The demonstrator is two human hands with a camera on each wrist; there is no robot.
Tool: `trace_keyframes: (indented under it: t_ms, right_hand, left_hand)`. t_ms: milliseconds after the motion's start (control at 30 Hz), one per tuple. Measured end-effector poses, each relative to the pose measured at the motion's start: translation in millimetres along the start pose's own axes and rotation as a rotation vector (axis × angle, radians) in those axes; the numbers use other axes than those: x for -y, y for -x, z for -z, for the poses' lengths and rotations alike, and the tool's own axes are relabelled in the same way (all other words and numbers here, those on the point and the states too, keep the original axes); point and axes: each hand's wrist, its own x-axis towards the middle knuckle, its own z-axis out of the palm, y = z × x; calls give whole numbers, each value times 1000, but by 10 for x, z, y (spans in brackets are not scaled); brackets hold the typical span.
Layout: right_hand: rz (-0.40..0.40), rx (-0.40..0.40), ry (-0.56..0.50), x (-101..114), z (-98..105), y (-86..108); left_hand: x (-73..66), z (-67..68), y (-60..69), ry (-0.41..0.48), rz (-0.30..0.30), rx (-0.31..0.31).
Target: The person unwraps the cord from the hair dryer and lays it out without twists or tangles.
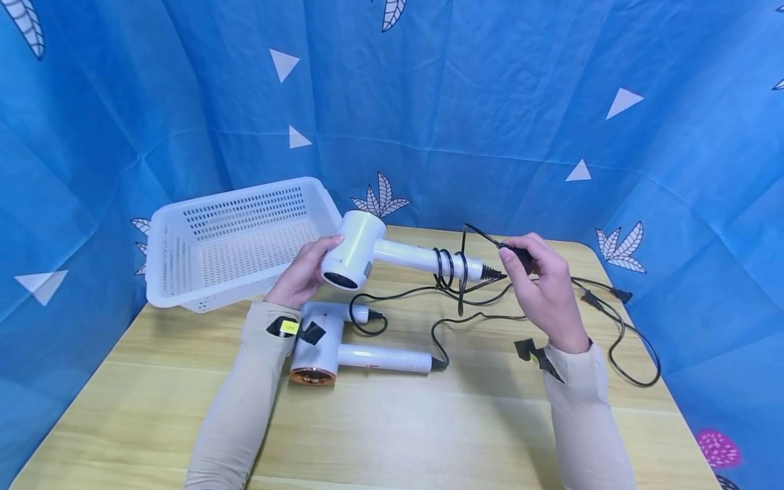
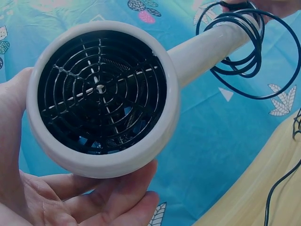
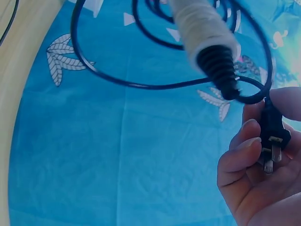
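My left hand point(image 1: 300, 272) grips the head of a white hair dryer point(image 1: 361, 245), held above the table. Its round black grille point(image 2: 101, 92) faces the left wrist camera. Several loops of black cord point(image 1: 450, 269) wrap loosely around the dryer's handle near its end. Between thumb and fingers, my right hand point(image 1: 547, 286) pinches the plug point(image 3: 274, 134) of that cord, two metal prongs showing in the right wrist view. Below lie more white hair dryers on the table: one with a copper-coloured rim point(image 1: 314, 376), and another handle point(image 1: 352, 312) behind it, its head partly hidden by my left forearm.
A white perforated basket point(image 1: 245, 197) stands at the table's back left. On the wooden table point(image 1: 392, 435), loose black cords with plugs point(image 1: 621, 295) run to the right edge. A blue patterned curtain point(image 1: 490, 102) encloses the back and sides.
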Motion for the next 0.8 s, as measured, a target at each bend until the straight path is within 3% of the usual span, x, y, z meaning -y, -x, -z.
trace_keyframes:
  t_ms: [400,633,800]
  right_hand:
    - [-144,19,24,-217,-7,-38]
    - [-167,47,5,-329,-33,-39]
    - [-137,76,89,-441,-84,-37]
  left_hand:
    - [-10,5,10,-6,-4,8]
    - [-17,7,17,3,-8,10]
    - [-19,7,30,13,-14,10]
